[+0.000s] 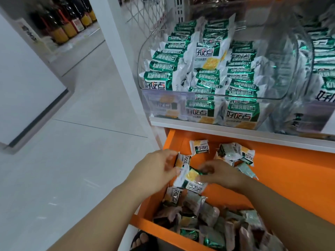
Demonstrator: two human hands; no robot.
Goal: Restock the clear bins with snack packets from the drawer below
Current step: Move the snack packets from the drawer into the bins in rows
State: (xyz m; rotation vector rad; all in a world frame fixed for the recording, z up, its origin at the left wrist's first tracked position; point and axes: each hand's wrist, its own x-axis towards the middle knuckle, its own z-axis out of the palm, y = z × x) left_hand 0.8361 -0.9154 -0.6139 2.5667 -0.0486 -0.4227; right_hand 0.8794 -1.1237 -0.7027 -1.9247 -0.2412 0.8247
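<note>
Snack packets (204,220) lie loose in an open orange drawer (290,178) that fills the view from 4 to 6 o'clock. Each is a small pillow-shaped pouch of shiny, crinkled foil, white with a metallic green band, bold dark characters and a picture of a square yellow cracker; the ends are crimped flat. Most are heaped at the drawer's near end, at 6 o'clock, and a few are scattered towards its back. The drawer's inner surface is smooth and matte.

At the centre of the drawer both hands meet over a few gathered packets (190,178). The left hand (159,169) comes in from 7 o'clock, with its thumb and fingers curled round the packets' left side. The right hand (223,175) comes in from 4 o'clock and is blurred, with its fingertips pinching the same bunch from the right.

Above the drawer, at 1 o'clock, a clear bin (145,98) of glossy hard plastic with rounded corners sits on a white shelf edge (217,129). It is packed with rows of the same packets standing on edge. A second clear bin (306,57) touches it at 2 o'clock, also holding packets.

At 11 o'clock dark bottles (68,24) with yellow labels stand on a far shelf. A pale tiled floor (72,160) spreads across 9 o'clock, and a foot in a dark sandal (143,240) shows at 6 o'clock
</note>
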